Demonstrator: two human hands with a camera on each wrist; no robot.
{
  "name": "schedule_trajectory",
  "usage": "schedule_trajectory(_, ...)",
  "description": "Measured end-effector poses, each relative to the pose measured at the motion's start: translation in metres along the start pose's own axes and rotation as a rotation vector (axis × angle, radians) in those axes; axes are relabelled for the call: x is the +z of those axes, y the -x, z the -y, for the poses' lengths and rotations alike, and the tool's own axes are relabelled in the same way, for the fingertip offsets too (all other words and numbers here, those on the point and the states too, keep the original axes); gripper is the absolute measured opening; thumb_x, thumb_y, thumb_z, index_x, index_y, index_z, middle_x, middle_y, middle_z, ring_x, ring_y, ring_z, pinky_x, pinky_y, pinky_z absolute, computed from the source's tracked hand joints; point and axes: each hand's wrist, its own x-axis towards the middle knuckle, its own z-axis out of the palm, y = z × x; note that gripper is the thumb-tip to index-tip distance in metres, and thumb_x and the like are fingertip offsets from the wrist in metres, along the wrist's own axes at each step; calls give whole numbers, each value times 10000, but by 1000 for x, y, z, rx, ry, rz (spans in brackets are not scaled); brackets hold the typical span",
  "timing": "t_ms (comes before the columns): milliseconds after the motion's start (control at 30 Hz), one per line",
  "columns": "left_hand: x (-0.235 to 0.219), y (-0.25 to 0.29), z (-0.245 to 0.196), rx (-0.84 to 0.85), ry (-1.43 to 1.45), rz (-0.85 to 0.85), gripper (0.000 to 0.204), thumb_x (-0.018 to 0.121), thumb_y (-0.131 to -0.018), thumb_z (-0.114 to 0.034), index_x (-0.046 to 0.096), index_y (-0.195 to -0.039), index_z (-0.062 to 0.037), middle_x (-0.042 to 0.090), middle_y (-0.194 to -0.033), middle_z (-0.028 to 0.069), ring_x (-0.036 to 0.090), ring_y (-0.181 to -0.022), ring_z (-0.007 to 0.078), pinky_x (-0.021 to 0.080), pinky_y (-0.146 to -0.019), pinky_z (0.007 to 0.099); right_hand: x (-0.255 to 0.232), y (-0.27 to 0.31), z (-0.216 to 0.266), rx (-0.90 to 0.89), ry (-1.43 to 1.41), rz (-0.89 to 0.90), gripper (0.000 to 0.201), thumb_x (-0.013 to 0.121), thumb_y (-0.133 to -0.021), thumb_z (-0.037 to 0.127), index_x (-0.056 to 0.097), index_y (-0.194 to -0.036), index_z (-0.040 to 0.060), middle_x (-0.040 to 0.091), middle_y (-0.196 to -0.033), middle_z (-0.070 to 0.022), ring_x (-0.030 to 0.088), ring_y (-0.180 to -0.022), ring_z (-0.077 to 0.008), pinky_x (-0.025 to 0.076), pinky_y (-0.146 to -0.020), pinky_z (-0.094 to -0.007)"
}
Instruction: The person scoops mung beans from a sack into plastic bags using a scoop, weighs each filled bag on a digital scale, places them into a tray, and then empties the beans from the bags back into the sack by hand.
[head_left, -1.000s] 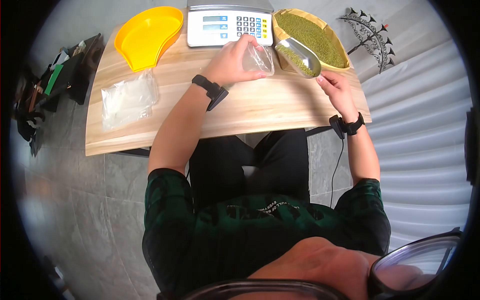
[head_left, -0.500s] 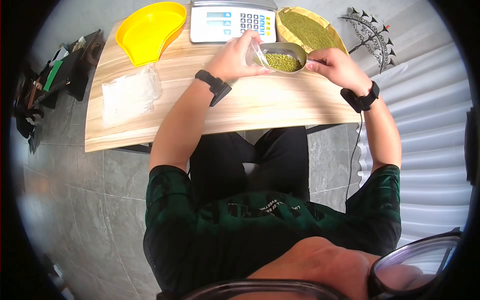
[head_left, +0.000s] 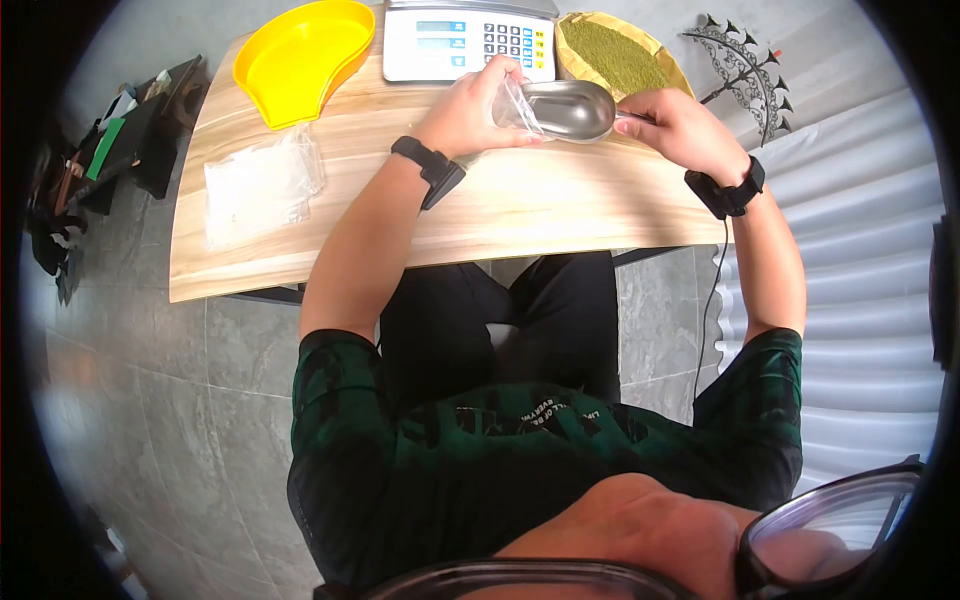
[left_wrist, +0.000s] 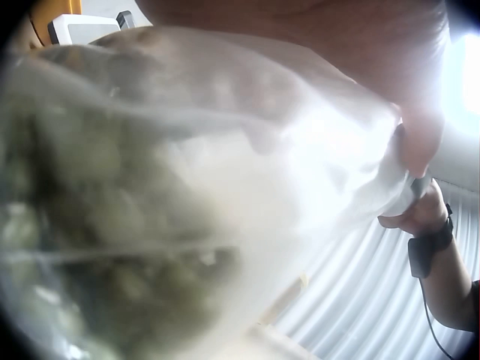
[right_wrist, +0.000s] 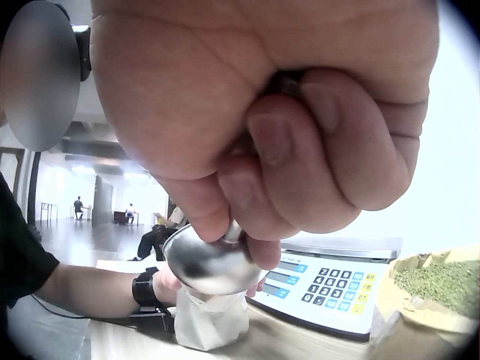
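Note:
My left hand (head_left: pixel 468 112) grips a clear plastic bag (head_left: pixel 512 110) by its mouth, thumb and fingers spread around the opening. In the left wrist view the bag (left_wrist: pixel 187 195) fills most of the picture, with green beans (left_wrist: pixel 120 277) showing blurred inside. My right hand (head_left: pixel 682 132) holds a metal scoop (head_left: pixel 575 110) by its handle, fingers curled round it. The scoop's front end lies in the bag's mouth, and its visible bowl is bare metal. In the right wrist view the scoop (right_wrist: pixel 210 262) tips down over the bag (right_wrist: pixel 212 322).
A white digital scale (head_left: pixel 420 50) stands behind the hands. To its right is a paper sack (head_left: pixel 678 80) of green beans (head_left: pixel 615 55). At the left are a yellow tray (head_left: pixel 305 60) and flat plastic bags (head_left: pixel 262 190) on the wooden table (head_left: pixel 480 220).
The right hand has brought the filled scoop left from beside the sack to the bag's mouth. The beans seen in the scoop half a second ago have slid out of it.

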Motion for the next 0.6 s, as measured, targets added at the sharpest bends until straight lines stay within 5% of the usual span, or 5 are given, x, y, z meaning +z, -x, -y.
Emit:
schedule_trajectory(133, 0, -2, -2, 110, -7, -17, 599, 859, -697, -230, 424, -1089, -106, 633, -1140, 104, 589, -1065, 251, 435, -990, 362, 25, 12, -63, -60, -247, -143, 272, 639, -934, 227, 676, -999, -34, 631, -715, -131, 578, -659, -204, 461, -647, -330)
schedule_trajectory(233, -1, -1, -1, 79, -35, -17, 604, 857, -695, -232, 417, -1087, -102, 651, -1146, 103, 592, -1083, 256, 433, -992, 372, 11, 25, -119, 94, -247, -287, 299, 649, -932, 213, 664, -1038, -67, 668, -776, -66, 570, -734, -119, 464, -690, -295)
schedule_trajectory(333, -1, -2, -2, 100, -51, -15, 614, 854, -691, -230, 409, -1092, -95, 649, -1154, 112, 590, -1093, 252, 436, -984, 372, 3, 29, -165, 340, -187, -318, 292, 636, -924, 220, 680, -1015, -54, 687, -801, -124, 621, -741, -189, 482, -713, -320)
schedule_trajectory(400, -1, -2, -1, 87, -29, 0, 616, 852, -689, -225, 407, -1092, -93, 649, -1152, 119, 588, -1095, 250, 438, -980, 371, 1, 31, -184, 477, 123, -234, 313, 626, -905, 261, 698, -984, -33, 692, -850, -192, 656, -787, -306, 493, -737, -375)
schedule_trajectory(600, 0, -1, -2, 56, -14, 3, 624, 852, -679, -208, 401, -1094, -91, 650, -1135, 133, 580, -1075, 241, 440, -969, 364, 32, 8, -220, 515, 137, -268, 365, 606, -893, 319, 702, -977, -23, 683, -865, -224, 655, -830, -377, 497, -771, -429)
